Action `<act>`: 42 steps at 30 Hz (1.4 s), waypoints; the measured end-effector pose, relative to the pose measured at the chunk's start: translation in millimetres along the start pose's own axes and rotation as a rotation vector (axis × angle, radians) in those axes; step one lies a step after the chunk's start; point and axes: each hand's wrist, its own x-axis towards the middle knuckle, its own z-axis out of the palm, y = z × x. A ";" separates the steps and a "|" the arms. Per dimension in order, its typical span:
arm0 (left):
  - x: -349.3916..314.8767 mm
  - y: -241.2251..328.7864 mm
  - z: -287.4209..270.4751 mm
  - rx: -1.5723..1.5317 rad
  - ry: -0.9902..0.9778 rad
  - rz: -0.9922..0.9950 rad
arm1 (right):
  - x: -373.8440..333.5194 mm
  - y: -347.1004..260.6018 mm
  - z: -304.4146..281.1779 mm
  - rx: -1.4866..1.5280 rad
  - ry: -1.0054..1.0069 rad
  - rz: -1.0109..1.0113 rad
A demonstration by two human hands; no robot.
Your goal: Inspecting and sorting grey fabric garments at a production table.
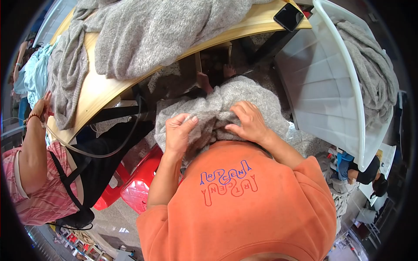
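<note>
A fuzzy grey knit garment [257, 98] lies bunched over my lap. Its near part is gathered into folds between my two hands. My left hand [179, 130] is closed at the left side of the folds, thumb against the fingers, pinching the knit. On the right, my right hand [248, 121] bends over the same cloth, with fingers and thumb curled into it. Some fingertips of both hands are hidden by the folds.
More grey knits [143, 39] cover the wooden table [104, 89] ahead, where a black phone [288, 17] lies near the corner. A white bin [320, 82] with grey knitwear stands at right. A co-worker's hand [41, 106] touches knitwear at left, near a red stool [139, 187].
</note>
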 end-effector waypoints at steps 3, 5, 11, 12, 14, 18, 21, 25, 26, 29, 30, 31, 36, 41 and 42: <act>5.4 1.8 -4.9 -0.031 0.013 0.016 | -14.7 7.2 0.6 -0.122 -0.181 0.156; 8.9 2.1 -7.0 -0.030 0.038 -0.023 | -17.8 10.8 0.6 0.074 -0.166 0.327; 12.7 2.7 -6.0 -0.051 0.008 0.167 | -8.5 33.3 -16.3 0.353 -0.504 0.532; 11.8 3.6 -5.8 -0.117 -0.019 0.109 | -7.8 33.8 -16.9 0.378 -0.522 0.532; 9.3 5.9 -5.4 -0.182 -0.037 0.048 | -7.2 29.4 -17.9 0.482 -0.360 0.394; 5.6 6.3 3.1 -0.148 -0.049 0.004 | -2.8 0.8 -23.9 0.088 0.127 -0.160; 5.4 1.7 16.7 -0.117 -0.085 -0.031 | 5.7 -27.1 -29.8 0.097 0.024 -0.523; 5.0 -3.8 30.1 -0.064 -0.204 -0.100 | 23.2 -41.5 -19.6 0.044 0.028 -0.621; 3.9 -4.0 30.9 -0.049 -0.241 -0.116 | 25.8 -40.1 -17.1 0.035 0.087 -0.583; -1.3 -3.3 29.3 -0.020 -0.274 -0.124 | 26.0 -34.6 -11.4 0.059 0.153 -0.511; -2.7 -3.2 28.4 -0.009 -0.250 -0.091 | 25.2 -33.2 -10.1 0.052 0.151 -0.475; -3.2 -3.5 27.9 0.001 -0.232 -0.056 | 24.6 -32.1 -9.0 0.039 0.151 -0.439; -4.8 -8.2 27.5 -0.015 -0.182 -0.039 | 21.0 -31.3 -7.4 0.026 0.122 -0.447; -6.9 -10.2 26.8 0.101 -0.118 0.013 | 19.2 -25.5 -0.9 0.021 0.063 -0.404; -7.5 -10.4 26.8 0.137 -0.104 0.005 | 18.6 -23.9 1.4 0.044 0.062 -0.381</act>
